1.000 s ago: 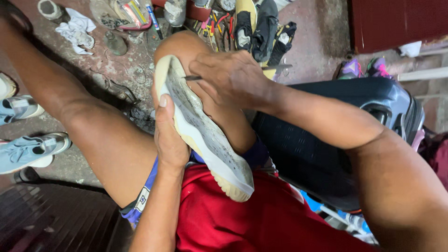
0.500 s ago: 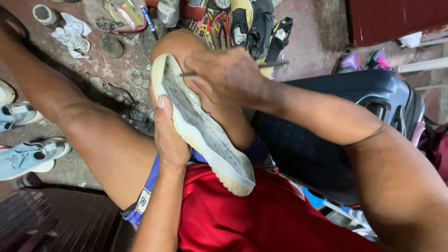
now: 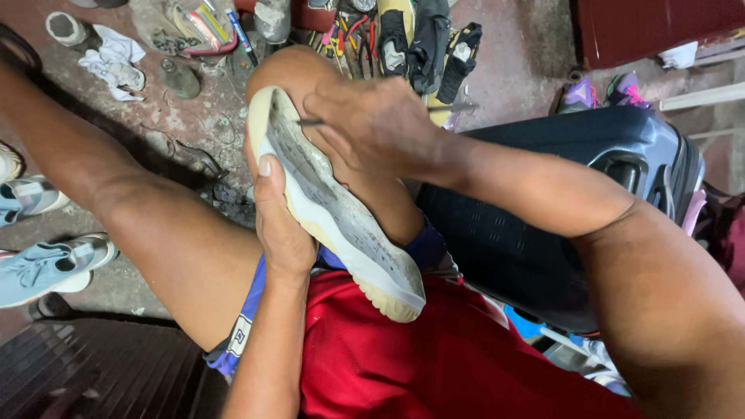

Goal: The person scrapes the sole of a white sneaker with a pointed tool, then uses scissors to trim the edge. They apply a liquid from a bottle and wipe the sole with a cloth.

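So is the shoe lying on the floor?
No, the shoe rests sole-up on the person's raised knee, steadied by the left hand.

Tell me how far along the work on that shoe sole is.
Done: the sole lies bottom up on the knee, with grey smears across most of its face. In hand: the left hand steadies its edge, thumb on the rim, while the right hand works a thin tool at the toe end. Left: the heel end looks untouched by the tool; how far the toe is finished cannot be told.
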